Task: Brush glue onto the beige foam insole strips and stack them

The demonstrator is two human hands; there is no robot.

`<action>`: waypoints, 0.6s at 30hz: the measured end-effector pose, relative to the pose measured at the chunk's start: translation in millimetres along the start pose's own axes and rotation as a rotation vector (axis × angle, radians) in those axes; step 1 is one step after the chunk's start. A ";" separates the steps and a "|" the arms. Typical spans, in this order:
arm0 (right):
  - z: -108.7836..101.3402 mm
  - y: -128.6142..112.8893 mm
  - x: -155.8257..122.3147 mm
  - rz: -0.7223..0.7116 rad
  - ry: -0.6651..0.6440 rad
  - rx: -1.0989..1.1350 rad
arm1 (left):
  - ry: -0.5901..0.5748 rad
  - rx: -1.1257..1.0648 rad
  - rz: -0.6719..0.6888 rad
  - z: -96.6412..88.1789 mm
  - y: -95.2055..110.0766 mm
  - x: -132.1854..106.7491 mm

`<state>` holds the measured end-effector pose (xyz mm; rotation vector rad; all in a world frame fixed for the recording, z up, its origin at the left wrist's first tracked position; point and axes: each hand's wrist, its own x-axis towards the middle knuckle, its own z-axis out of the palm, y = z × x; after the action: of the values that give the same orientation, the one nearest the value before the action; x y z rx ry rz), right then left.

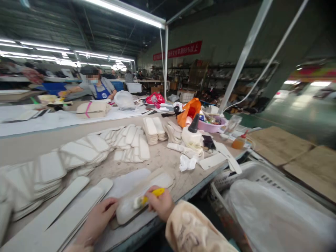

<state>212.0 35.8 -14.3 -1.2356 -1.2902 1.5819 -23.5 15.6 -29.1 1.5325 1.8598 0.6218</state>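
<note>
Sitting between right fingers (151, 198), a yellow brush (144, 200).

You are working in a factory workshop. You are facing a long bench (163, 158) where many stacks of pale panels (78, 152) are lying, and you are holding a yellow brush (158, 191) over one pale strip (127, 211). Across from you, a person (88, 86) in a blue apron (103, 91) is working behind a white-covered table (39, 126), and more people (33, 73) are showing farther back. Long strip lights (131, 12) are glowing under a high, dark roof (52, 17), crowded shelves (236, 68) are lining the far wall (225, 45), and a red banner (178, 51) is hanging above them
</note>
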 end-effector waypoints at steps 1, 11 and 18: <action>-7.0 -3.7 -0.5 -0.032 0.038 -0.005 | -0.024 -0.028 -0.001 -1.0 5.1 -3.3; 6.6 -2.9 -11.8 -0.080 -0.257 0.032 | 0.030 -0.147 -0.049 4.1 11.1 -7.1; -49.1 -9.1 7.0 -0.080 0.065 -0.224 | 0.068 -0.135 -0.045 7.2 6.1 -5.8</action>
<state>257.2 57.4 -8.5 -1.3417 -1.4868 1.3584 -13.5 10.9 -28.8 1.3939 1.8573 0.7708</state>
